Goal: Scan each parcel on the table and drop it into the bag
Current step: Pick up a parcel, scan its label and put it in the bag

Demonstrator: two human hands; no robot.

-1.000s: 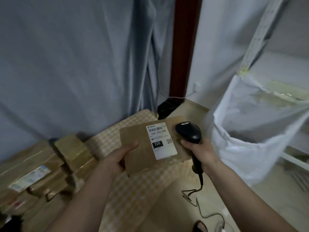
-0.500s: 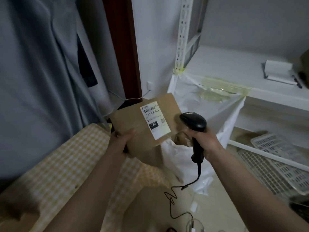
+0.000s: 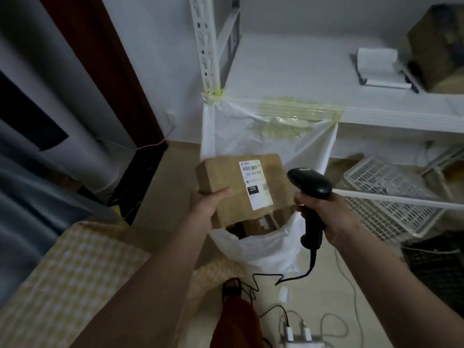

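A: Left hand gripping the near left corner of the parcel, thumb curled onto the labelled face, fingers hidden beneath. Parcel held flat-side up, tilted slightly, over the open mouth of the bag.

B: Right hand?

A: Wrapped fully round the handle of the scanner, head pointing left toward the label, just beside the parcel's right edge. Cable trailing down to the floor.

B: Bag support?

A: Far rim taped to the shelf edge and to the upright post; near rim slack and sagging. Brown cartons already visible inside, close under the held parcel.

B: Likely failures from here?

A: Single-corner grip, so risk of the parcel pivoting and slipping out early. Slack near rim, so risk of a released parcel catching the fold and tumbling to the floor beside the checked table. Stacked contents near the mouth, so risk of the parcel perching on top rather than dropping in. Added weight pulling on the tape, so possible peeling at the shelf edge. Whether the label has been read, not determinable; release without a read would mean an unscanned parcel in the bag.
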